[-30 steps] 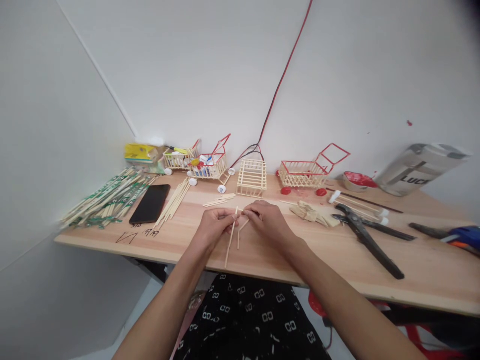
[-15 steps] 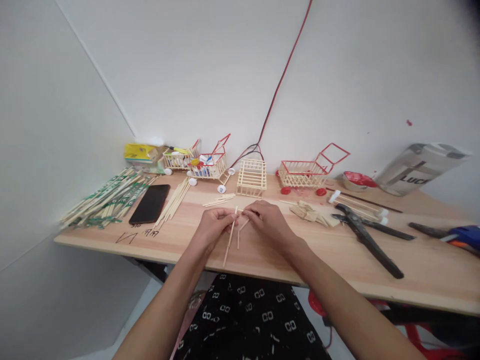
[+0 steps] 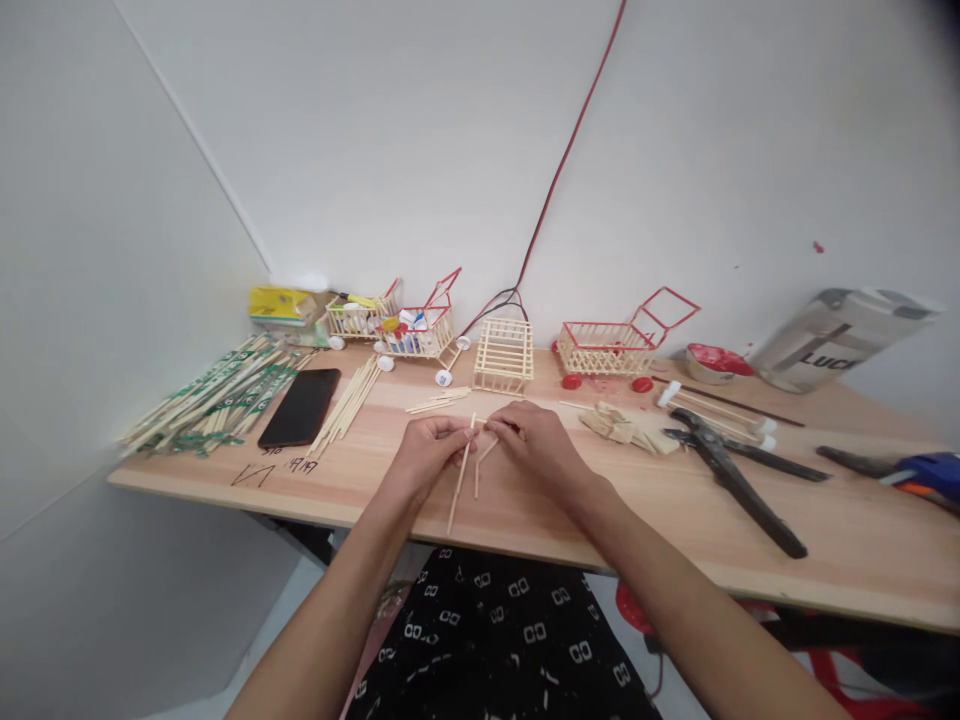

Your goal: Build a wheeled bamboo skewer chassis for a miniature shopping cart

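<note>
My left hand (image 3: 433, 452) pinches a thin pale wooden stick (image 3: 461, 480) that slants down toward the table's front edge. Opposite it, my right hand (image 3: 529, 440) has its thumb and fingers closed on a short wooden stick (image 3: 482, 424) whose left end meets the stick in my left hand. Just below the fingertips are another slanting stick (image 3: 487, 450) and an upright-looking one (image 3: 476, 480); whether they are joined to the held ones I cannot tell. Behind my hands stands a small slatted stick basket (image 3: 504, 355).
Small stick carts (image 3: 416, 340) stand at the back left, and a red-trimmed cart (image 3: 606, 350) at the back right. Left lie loose sticks (image 3: 349, 405), a phone (image 3: 300, 408) and wrapped chopsticks (image 3: 225, 400). Right are black-handled cutters (image 3: 735, 480), a red-stained bowl (image 3: 716, 363) and a glue gun (image 3: 926, 472).
</note>
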{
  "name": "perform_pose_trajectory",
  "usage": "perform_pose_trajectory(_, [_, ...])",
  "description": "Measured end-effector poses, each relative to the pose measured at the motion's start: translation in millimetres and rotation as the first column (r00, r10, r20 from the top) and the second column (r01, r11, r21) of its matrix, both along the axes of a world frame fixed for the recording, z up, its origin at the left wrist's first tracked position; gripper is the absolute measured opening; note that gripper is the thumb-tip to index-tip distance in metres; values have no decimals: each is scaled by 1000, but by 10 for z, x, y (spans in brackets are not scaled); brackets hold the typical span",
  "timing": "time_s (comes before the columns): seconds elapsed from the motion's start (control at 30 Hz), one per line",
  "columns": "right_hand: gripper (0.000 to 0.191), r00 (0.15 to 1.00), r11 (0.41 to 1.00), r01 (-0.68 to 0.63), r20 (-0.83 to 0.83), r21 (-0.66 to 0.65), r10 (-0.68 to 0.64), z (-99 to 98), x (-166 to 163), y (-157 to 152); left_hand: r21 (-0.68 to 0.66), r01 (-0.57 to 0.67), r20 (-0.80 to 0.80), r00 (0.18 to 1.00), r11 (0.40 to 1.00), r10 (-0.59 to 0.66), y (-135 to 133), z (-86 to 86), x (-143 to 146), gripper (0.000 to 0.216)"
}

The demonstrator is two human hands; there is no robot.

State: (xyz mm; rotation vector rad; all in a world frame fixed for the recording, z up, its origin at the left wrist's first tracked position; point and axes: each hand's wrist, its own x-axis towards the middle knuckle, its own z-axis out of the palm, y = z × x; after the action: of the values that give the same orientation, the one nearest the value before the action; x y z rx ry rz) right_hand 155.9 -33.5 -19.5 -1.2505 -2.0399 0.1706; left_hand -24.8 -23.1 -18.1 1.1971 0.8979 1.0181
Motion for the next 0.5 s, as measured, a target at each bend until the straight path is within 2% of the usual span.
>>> perform_pose_trajectory(0.5, [14, 1000, 1000, -10, -9, 6, 10, 6, 1, -2, 8, 7, -9, 1000, 1000, -7, 8, -5, -1, 28])
